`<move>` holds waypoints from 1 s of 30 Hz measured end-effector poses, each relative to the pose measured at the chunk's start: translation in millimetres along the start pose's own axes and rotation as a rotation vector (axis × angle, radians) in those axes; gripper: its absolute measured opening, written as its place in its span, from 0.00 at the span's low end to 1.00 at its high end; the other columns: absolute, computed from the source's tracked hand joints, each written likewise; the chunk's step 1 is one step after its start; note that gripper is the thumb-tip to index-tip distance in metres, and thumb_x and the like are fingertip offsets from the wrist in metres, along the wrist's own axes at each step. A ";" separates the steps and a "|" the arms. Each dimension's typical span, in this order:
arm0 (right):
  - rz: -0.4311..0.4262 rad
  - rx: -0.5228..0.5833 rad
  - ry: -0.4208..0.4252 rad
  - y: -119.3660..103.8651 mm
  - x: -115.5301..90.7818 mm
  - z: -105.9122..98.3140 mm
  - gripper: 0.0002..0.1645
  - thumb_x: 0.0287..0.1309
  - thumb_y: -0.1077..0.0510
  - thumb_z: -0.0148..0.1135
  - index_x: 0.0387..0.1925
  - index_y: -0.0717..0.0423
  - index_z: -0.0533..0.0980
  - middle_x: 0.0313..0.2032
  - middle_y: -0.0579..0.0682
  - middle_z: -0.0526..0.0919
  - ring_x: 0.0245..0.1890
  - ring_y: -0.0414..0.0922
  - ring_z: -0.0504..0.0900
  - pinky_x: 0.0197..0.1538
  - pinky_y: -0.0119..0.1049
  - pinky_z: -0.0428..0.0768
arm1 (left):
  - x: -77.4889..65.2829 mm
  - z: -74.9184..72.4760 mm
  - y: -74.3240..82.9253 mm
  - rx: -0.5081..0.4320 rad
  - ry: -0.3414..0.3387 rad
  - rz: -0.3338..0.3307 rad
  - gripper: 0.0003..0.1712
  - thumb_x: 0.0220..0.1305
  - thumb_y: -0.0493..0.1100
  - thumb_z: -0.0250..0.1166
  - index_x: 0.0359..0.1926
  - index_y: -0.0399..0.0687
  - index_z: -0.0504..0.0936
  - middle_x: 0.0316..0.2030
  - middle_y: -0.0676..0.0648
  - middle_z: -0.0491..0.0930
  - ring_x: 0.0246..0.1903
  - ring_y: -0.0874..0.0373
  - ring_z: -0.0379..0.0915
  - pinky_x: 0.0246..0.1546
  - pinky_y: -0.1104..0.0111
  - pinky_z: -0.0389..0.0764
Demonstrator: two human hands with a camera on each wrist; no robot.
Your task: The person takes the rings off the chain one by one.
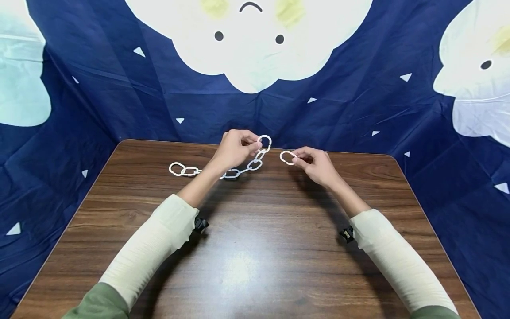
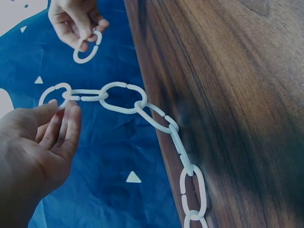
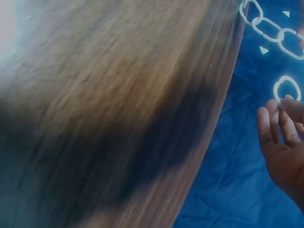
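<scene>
My left hand [image 1: 236, 149] pinches the end link of a white plastic chain [image 1: 255, 165] between thumb and fingers, above the table's far edge. From there the chain slopes down and runs left along the tabletop, partly hidden behind my left forearm. Each oval link has a small gap in one side, as the left wrist view shows. Off to the right, my right hand [image 1: 316, 166] pinches a single loose white link [image 1: 287, 157], held apart from the chain. In the right wrist view this loose link [image 3: 287, 89] stands up from the thumb and fingertips.
The brown wood-grain table [image 1: 255, 221] stretches toward me beneath both arms. A dark blue cloth [image 1: 191, 106] with white clouds and small triangles hangs behind the table and at its sides. Small black devices [image 1: 201, 224] sit at both wrists.
</scene>
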State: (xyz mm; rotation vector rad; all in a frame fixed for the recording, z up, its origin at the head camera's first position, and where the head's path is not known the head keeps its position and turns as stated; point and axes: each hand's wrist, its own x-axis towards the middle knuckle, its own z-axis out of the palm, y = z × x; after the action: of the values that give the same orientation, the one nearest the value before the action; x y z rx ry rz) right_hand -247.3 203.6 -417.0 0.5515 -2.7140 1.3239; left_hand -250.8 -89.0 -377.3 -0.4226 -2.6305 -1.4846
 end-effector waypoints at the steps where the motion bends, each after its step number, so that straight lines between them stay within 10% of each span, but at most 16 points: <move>1: 0.006 -0.006 -0.001 1.4 -1.3 -0.6 0.13 0.74 0.63 0.73 0.55 0.64 0.89 0.43 0.62 0.95 0.40 0.52 0.89 0.40 0.23 0.75 | -0.1 0.0 0.0 0.000 0.001 0.001 0.06 0.76 0.41 0.76 0.47 0.43 0.95 0.38 0.45 0.95 0.33 0.57 0.90 0.38 0.75 0.85; 30: 0.207 -0.009 -0.072 47.6 -30.0 -22.1 0.14 0.76 0.63 0.71 0.56 0.69 0.87 0.40 0.66 0.94 0.35 0.44 0.91 0.36 0.32 0.88 | -1.7 2.0 0.9 0.005 0.007 0.006 0.05 0.75 0.40 0.76 0.46 0.44 0.95 0.36 0.46 0.95 0.30 0.64 0.84 0.39 0.74 0.83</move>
State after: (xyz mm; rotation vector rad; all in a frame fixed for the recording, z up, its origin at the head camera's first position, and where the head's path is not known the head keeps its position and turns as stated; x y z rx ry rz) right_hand -237.9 256.2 -445.3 0.3306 -2.9014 1.3599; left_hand -248.8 -87.2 -378.1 -0.4241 -2.6251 -1.4746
